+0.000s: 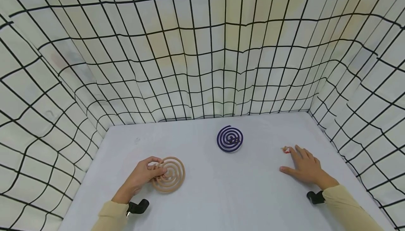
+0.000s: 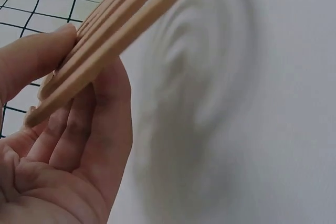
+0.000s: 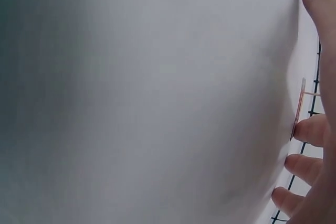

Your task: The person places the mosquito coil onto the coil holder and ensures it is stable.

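Observation:
My left hand (image 1: 143, 174) pinches a tan mosquito coil (image 1: 181, 174) at its left side, thumb on top and fingers beneath. In the left wrist view the coil (image 2: 118, 35) is tilted above the table, its blurred shadow falling on the white surface. At the back middle of the table lies a dark purple coil (image 1: 221, 143) of the same spiral shape, with a small dark piece at its centre. Over on the right, my right hand (image 1: 305, 167) is spread palm down, fingertips by a small flat red-and-tan item (image 1: 286, 149). The right wrist view shows this thin item (image 3: 300, 103) edge-on at a fingertip.
A white table (image 1: 227, 196) spreads under both hands. White walls with a black grid (image 1: 202, 58) stand along its back and both sides. Black wrist cameras (image 1: 139, 207) hang beneath both sleeves.

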Tool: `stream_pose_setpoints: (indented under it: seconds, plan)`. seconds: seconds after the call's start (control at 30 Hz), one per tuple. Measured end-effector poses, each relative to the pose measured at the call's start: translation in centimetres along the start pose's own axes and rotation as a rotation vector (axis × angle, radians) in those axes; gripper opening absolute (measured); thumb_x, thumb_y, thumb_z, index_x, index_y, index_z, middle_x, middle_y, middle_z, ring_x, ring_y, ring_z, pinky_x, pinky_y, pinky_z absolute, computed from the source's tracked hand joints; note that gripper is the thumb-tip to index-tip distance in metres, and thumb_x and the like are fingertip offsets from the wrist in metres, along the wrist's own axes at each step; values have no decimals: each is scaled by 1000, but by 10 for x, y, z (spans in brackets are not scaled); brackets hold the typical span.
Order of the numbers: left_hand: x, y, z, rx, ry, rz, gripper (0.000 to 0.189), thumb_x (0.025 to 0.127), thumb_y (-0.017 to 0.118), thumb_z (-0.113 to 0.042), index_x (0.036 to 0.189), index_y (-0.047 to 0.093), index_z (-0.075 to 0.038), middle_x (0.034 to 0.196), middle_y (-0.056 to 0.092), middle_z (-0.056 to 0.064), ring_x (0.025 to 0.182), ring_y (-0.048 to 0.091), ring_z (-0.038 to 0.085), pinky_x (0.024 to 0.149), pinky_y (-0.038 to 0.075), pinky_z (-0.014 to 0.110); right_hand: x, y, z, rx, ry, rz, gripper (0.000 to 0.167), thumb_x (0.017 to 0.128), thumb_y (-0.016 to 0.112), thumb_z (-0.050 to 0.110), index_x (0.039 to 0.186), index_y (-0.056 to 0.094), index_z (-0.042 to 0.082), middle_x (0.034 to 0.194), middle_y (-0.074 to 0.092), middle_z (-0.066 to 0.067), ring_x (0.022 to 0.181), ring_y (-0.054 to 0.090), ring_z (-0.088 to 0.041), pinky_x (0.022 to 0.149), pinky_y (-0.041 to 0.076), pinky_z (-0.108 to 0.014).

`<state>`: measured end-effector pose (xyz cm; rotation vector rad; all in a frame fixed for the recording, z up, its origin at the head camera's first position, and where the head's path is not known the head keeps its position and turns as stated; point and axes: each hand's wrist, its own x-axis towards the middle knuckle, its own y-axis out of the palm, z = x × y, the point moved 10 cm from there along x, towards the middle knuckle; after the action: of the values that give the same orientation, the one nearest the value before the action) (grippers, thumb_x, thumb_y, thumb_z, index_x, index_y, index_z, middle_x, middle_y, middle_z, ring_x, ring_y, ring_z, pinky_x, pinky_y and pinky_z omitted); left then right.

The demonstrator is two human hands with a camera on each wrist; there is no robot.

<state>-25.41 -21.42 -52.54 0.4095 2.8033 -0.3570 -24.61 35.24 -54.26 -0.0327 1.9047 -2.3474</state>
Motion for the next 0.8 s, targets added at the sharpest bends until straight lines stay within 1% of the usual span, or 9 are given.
stream_pose_setpoints:
  seconds: [0.17, 0.33, 0.43, 0.67, 0.8]
  plan:
    - [2, 6, -3, -26, 6, -25, 55, 93, 77, -16, 133, 48, 7, 83, 78, 0, 70, 70, 8, 62, 55, 24, 1, 2, 2, -8, 14, -8, 105, 87, 67, 70, 154, 37, -5, 157, 33, -37, 139, 34, -65, 103, 33, -83]
    - [6, 9, -1, -37, 2, -61, 53, 91, 79, -16, 131, 51, 5, 80, 75, -4, 67, 67, 8, 62, 54, 24, 0, 2, 5, -8, 20, -11, 104, 87, 66, 71, 154, 37, -4, 157, 34, -37, 139, 34, -65, 103, 33, -83]
    - [9, 12, 0, -45, 2, -68, 54, 91, 79, -16, 132, 51, 5, 81, 73, -4, 67, 66, 8, 62, 54, 25, -1, 2, 7, -6, 21, -13, 103, 87, 66, 71, 154, 38, -3, 158, 34, -36, 139, 34, -64, 103, 33, -83]
    - [12, 28, -4, -57, 7, -51, 56, 92, 77, -16, 137, 52, 6, 88, 76, -2, 72, 70, 7, 65, 56, 24, -1, 4, 11, 1, 22, -9, 103, 88, 64, 71, 154, 37, -4, 158, 34, -35, 140, 34, -64, 103, 33, -83]
    - [16, 34, -2, -78, 12, -44, 54, 92, 77, -14, 136, 52, 8, 87, 76, -4, 72, 71, 6, 66, 57, 23, -2, 3, 16, 15, 19, -6, 102, 88, 65, 70, 154, 38, -3, 158, 34, -35, 140, 34, -64, 103, 33, -82]
